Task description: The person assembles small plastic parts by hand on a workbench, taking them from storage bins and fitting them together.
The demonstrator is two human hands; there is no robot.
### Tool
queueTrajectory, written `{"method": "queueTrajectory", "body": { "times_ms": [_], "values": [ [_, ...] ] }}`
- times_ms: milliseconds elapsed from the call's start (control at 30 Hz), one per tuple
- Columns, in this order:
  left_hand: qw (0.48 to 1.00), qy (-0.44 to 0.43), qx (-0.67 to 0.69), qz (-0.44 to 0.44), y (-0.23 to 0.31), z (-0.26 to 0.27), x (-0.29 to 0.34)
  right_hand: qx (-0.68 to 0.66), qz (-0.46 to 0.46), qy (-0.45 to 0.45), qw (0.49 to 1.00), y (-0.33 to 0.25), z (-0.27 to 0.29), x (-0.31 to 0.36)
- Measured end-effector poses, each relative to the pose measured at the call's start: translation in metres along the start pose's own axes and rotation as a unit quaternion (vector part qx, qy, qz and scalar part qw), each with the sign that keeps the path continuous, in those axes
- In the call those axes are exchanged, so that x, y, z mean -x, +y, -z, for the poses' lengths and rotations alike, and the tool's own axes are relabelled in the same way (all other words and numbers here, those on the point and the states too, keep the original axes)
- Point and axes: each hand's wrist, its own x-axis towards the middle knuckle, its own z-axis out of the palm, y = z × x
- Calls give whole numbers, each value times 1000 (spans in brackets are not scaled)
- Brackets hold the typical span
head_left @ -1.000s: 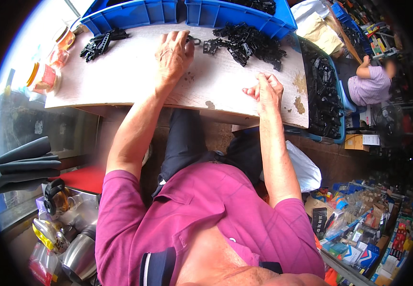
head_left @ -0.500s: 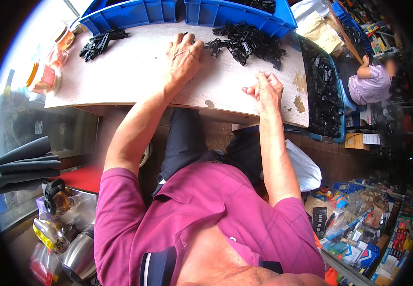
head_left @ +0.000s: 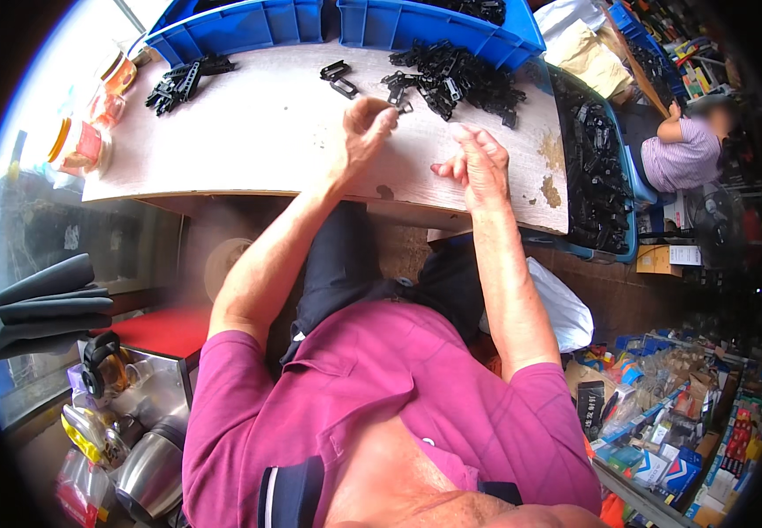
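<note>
While the person sits at the pale worktop (head_left: 258, 141), the left hand (head_left: 365, 132) is raised just above its surface with the fingers drawn together. Its grip is closed on a small black plastic part (head_left: 401, 103), pinched at the fingertips at the near edge of the main pile. The right hand (head_left: 479, 158) hovers close beside it, over the near right portion of the worktop, fingers loosely curled and spread; its grip is open and nothing is seen in it.

A heap of black plastic parts (head_left: 460, 77) lies on the far side of the worktop, directly beyond both hands. Two separate black pieces (head_left: 337, 76) rest apart from that heap, to its left. A smaller cluster of black parts (head_left: 183, 79) sits near the far left corner. Blue plastic bins (head_left: 267, 22) stand along the far edge of the worktop. A further tray of black parts (head_left: 597, 176) runs alongside the right end of the worktop.

Jars with coloured contents (head_left: 77, 141) stand at the left end. A second person in a striped top (head_left: 685, 150) is seated well apart, to the right. Dark folded material (head_left: 42, 304) and a metal kettle (head_left: 148, 475) are visible at lower left, below worktop level.
</note>
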Motion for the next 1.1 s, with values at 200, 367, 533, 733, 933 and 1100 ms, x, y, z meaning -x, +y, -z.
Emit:
{"method": "queueTrajectory", "body": {
  "times_ms": [200, 367, 533, 733, 933, 1100],
  "values": [
    [998, -6, 45, 46, 13, -31, 26, 18, -9, -23, 1000, 1, -15, 4],
    [996, -11, 49, 71, 14, -32, 22, 33, -2, -42, 999, 2, -13, 5],
    [997, -10, 18, 74, 7, -27, 24, 61, -8, -72, 995, 4, -16, 3],
    [997, -27, 19, 70, 9, -6, 25, 71, -13, -107, 992, 4, -24, 7],
    [716, 339, -596, -130, 44, 164, -42, 11, -11, -74, 997, 5, -27, 12],
    [600, 290, -745, -34, 19, 246, -54, 2, -8, -86, 996, 10, -30, 8]
  ]
}}
